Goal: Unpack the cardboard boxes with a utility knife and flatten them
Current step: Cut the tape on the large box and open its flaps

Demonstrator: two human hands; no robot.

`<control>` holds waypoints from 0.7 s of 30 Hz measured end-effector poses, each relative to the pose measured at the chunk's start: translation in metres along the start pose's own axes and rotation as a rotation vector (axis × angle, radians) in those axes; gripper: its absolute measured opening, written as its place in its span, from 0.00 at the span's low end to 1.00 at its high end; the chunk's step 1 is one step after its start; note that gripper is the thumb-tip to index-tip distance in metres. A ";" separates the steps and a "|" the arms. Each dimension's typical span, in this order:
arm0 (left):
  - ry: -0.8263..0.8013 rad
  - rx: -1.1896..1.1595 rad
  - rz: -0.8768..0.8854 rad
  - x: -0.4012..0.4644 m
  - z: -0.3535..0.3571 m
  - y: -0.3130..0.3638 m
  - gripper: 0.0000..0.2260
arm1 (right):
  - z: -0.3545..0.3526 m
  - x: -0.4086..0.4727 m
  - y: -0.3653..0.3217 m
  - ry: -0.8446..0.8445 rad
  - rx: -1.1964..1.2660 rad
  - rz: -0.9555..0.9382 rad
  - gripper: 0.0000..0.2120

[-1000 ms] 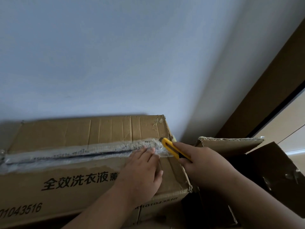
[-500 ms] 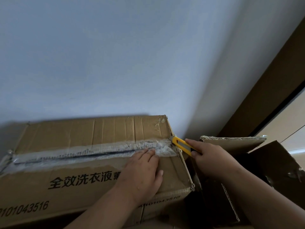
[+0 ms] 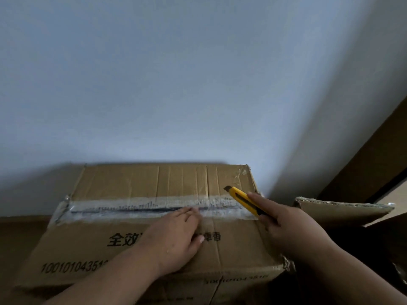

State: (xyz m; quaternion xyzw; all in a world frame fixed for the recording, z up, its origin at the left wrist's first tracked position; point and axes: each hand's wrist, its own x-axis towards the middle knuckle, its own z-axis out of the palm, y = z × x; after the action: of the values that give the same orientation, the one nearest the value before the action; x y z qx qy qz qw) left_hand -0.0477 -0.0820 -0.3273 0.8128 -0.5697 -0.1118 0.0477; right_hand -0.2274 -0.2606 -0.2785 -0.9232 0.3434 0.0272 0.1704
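A closed cardboard box (image 3: 123, 186) with black printed characters stands against the wall. A strip of clear tape (image 3: 136, 209) runs along its top seam. My left hand (image 3: 174, 236) lies flat on the near flap, fingertips touching the tape. My right hand (image 3: 293, 227) grips a yellow utility knife (image 3: 244, 200) at the box's right end. The knife's tip points up and left over the far flap, just past the tape. Its blade is too small to make out.
A second cardboard box (image 3: 341, 209), open with a raised flap, stands to the right, close to my right arm. A pale wall rises behind both boxes. A dark brown door frame (image 3: 363, 161) runs up the right edge.
My right hand has brought the knife from beyond the box's right edge back over its top, tip now across the tape. My left hand stays flat on the flap. The view has shifted.
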 end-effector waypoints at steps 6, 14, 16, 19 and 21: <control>-0.114 0.049 -0.040 -0.043 -0.011 -0.070 0.39 | 0.018 0.001 -0.039 -0.005 -0.030 -0.129 0.28; -0.035 0.065 -0.117 -0.095 -0.026 -0.122 0.23 | 0.033 0.010 -0.113 -0.078 -0.064 -0.298 0.15; 0.079 0.001 -0.145 -0.109 -0.031 -0.140 0.20 | 0.037 0.009 -0.143 -0.092 -0.038 -0.346 0.19; 0.342 -0.233 -0.289 -0.122 -0.030 -0.174 0.13 | 0.046 0.008 -0.187 -0.131 0.013 -0.398 0.25; 0.499 -0.383 -0.461 -0.125 -0.023 -0.194 0.11 | 0.054 0.010 -0.214 -0.158 0.054 -0.431 0.26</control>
State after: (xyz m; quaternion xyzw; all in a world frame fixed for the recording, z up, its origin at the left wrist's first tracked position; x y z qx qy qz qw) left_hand 0.0949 0.1015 -0.3291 0.8980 -0.3120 -0.0230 0.3094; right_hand -0.0781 -0.0976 -0.2675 -0.9653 0.1244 0.0534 0.2232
